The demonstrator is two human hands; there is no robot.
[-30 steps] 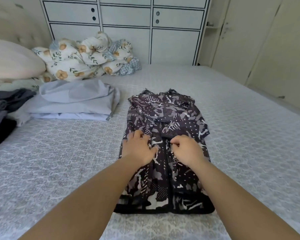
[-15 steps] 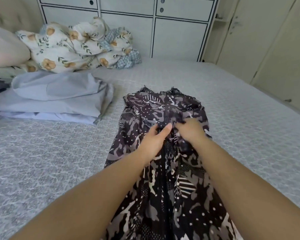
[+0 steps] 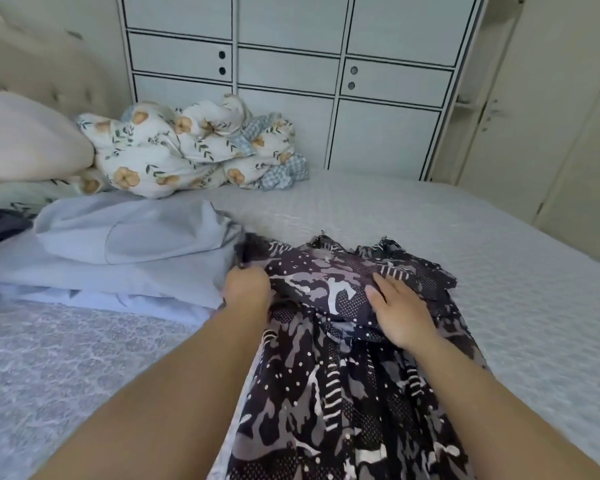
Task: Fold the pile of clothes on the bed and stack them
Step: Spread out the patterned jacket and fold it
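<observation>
The dress (image 3: 343,393) is gripped at nine o'clock by the left hand (image 3: 246,289) and pressed flat at three by the open-fingered right hand (image 3: 400,313), apparently for folding.

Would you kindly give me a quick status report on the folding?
Left hand grips patterned garment; right hand flat on it. Fold unfinished. Pale blue folded stack touches its left edge.

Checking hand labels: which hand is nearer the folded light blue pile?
Left. The left hand sits at the patterned garment's left edge, right beside the light blue pile. The right hand rests farther right on the garment.
</observation>
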